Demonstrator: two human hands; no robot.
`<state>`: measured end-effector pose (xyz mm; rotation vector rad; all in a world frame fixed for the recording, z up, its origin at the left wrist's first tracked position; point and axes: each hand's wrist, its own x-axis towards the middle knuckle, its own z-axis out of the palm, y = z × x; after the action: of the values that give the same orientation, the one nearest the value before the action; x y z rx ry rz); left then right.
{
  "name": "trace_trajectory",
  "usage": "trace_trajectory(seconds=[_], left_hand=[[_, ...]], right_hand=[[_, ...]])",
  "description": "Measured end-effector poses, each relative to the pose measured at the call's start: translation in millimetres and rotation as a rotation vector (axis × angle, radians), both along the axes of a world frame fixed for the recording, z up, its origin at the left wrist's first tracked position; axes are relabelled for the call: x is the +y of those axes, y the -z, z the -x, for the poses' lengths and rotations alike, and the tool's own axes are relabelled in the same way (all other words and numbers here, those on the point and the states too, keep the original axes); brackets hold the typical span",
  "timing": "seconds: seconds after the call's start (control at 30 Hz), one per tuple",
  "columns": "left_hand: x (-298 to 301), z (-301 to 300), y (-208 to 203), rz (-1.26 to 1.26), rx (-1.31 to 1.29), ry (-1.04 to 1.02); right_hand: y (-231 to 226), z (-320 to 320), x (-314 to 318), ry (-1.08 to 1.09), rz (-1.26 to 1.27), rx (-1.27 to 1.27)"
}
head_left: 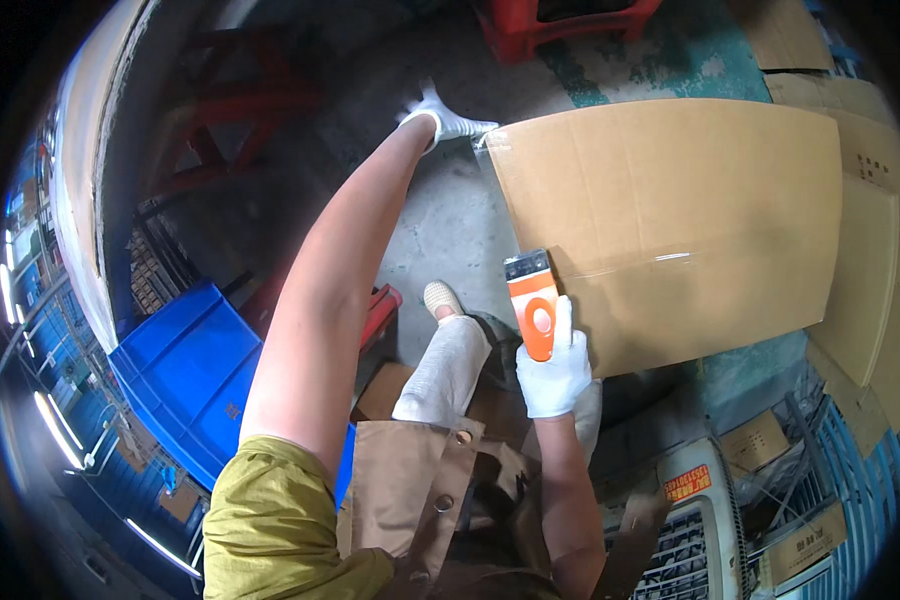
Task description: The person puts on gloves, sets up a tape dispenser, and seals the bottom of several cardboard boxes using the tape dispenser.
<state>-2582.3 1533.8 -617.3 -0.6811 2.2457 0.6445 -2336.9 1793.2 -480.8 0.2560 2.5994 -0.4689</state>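
A large brown cardboard box (670, 210) with a flat upper face is in front of me on the right. A strip of clear tape (483, 150) hangs along its left edge at the far corner. My left hand (440, 119), in a white glove, reaches to that corner with its fingers spread and partly blurred; one stretched digit is at the tape. My right hand (555, 372), also gloved, is closed round an orange flat tool (538, 312) with a wide dark head, which looks like a scraper. The tool's head is over the box's near left edge.
A blue plastic crate (192, 370) stands to my left. Red stools (560, 25) are at the far side. Flattened cardboard (875, 290) leans at the right, above blue rails (850, 500). A white slatted machine (685, 535) is near my right arm.
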Motion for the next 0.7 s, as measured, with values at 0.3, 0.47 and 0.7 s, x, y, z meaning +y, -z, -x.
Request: trace_trajectory(seconds=[0.3, 0.47, 0.7], left_hand=[[108.1, -6.9, -20.2, 0.025, 0.432, 0.272], [96.6, -15.6, -11.5, 0.167, 0.628, 0.309], [110.7, -18.0, -58.7, 0.113, 0.469, 0.29]], right_hand=[[2.8, -4.6, 5.9, -0.052, 0.009, -0.044], [-13.4, -75.2, 50.0, -0.123, 0.149, 0.028], [-43.7, -230.2, 164.4, -0.143, 0.128, -0.064]])
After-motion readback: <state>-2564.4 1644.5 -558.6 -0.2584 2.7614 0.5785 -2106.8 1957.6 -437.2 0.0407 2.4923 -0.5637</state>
